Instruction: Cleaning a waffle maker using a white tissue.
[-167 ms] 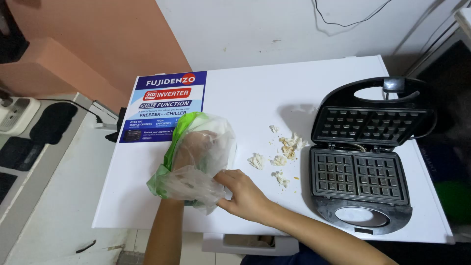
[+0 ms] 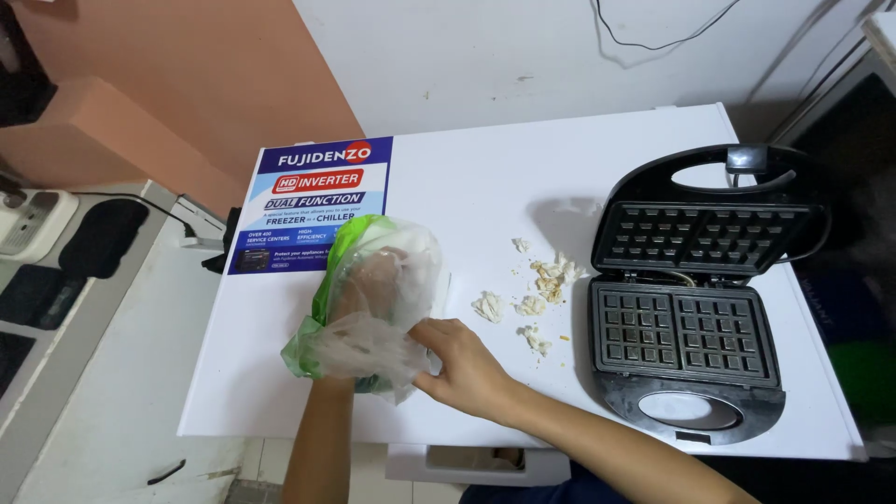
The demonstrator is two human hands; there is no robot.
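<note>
Clearly, left hand [image 2: 373,285] was sheathed inside a thin plastic bag [image 2: 392,271] on the white tabletop [image 2: 467,177], its grip unreadable through the film. Right hand [image 2: 462,369] pinched the bag's cuff. Best drawn slowly, probably taut; torn crumbs [image 2: 546,280] lay beside the open waffle iron [image 2: 691,299].

A black waffle iron [image 2: 695,294] lies open at the right of the white table [image 2: 467,177], lid tilted back. Pale crumbs [image 2: 537,289] are scattered just left of it. A blue printed label [image 2: 313,205] occupies the table's rear left corner.
</note>
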